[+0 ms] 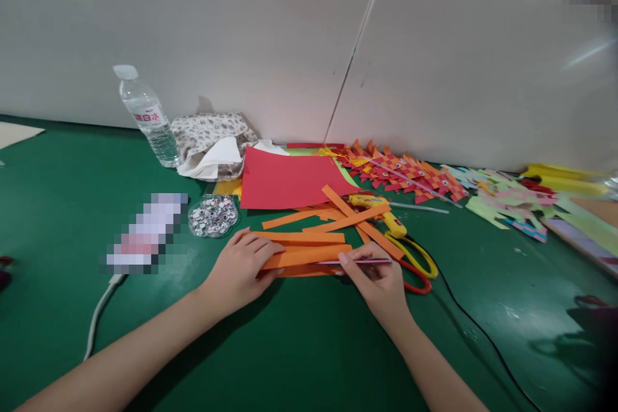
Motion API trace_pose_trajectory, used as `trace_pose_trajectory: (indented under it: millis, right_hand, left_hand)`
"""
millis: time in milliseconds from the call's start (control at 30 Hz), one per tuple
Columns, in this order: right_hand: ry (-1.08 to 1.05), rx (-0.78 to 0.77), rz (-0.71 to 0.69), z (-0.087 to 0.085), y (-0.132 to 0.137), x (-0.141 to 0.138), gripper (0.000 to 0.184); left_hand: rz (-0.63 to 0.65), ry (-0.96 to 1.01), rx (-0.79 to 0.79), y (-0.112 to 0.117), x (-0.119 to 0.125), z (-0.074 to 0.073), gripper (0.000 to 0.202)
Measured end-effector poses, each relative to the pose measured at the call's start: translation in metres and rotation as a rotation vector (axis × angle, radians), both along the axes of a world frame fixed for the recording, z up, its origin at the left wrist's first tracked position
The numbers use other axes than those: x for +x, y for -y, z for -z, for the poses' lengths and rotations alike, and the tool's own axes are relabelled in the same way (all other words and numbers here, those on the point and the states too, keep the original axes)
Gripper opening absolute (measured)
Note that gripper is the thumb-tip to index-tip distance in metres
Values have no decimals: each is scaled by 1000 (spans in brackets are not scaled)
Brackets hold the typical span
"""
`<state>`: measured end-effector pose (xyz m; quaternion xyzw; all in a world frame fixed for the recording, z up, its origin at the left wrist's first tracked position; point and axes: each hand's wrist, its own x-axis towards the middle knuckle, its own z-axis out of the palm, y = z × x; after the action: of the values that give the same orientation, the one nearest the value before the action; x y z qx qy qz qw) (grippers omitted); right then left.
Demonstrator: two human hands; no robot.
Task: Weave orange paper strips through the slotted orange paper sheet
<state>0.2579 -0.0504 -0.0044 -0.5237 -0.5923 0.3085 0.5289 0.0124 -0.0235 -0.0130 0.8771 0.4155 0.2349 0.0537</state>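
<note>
My left hand [244, 265] is closed on the left end of a folded orange paper [309, 256], its fingers on top and the thumb tucked near the lower edge. At the paper's right end, my right hand [379, 277] pinches a thin pink stick [374, 261], whose exact kind I cannot make out. The stick lies along the paper's lower right part. Just beyond my hands, loose orange paper strips [347, 217] cross one another. Scissors with red and yellow handles [427, 264] lie beside my right hand, their blades hidden.
A yellow glue gun [393, 222] with a black cord lies behind the right hand. Red paper [290, 180], checkered woven paper pieces [410, 170] and a bag of googly eyes [213, 215] lie farther back. A water bottle [149, 119] and a phone [147, 232] are left.
</note>
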Motion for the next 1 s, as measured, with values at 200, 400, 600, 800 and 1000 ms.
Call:
trace_pose_trajectory:
  millis: [200,400,600,800,1000]
  right_hand:
    - [49,44,22,-1,-3,12,18]
    - [48,68,72,-1,-7,29,20]
    - [139,142,183,-7,-9,47,19]
    - [131,273,285,-9,-8,55,19]
    - [-224,152,46,-5,-3,34,15]
  left_hand:
    - [-5,-5,-5,1,-1,1,23]
    - [-8,0,-8,0,0,0,21]
    - [-6,1,-21,0,0,0,21]
    - [-6,2,-23,1,0,1,21]
    - [-6,13,77,1,0,-1,24]
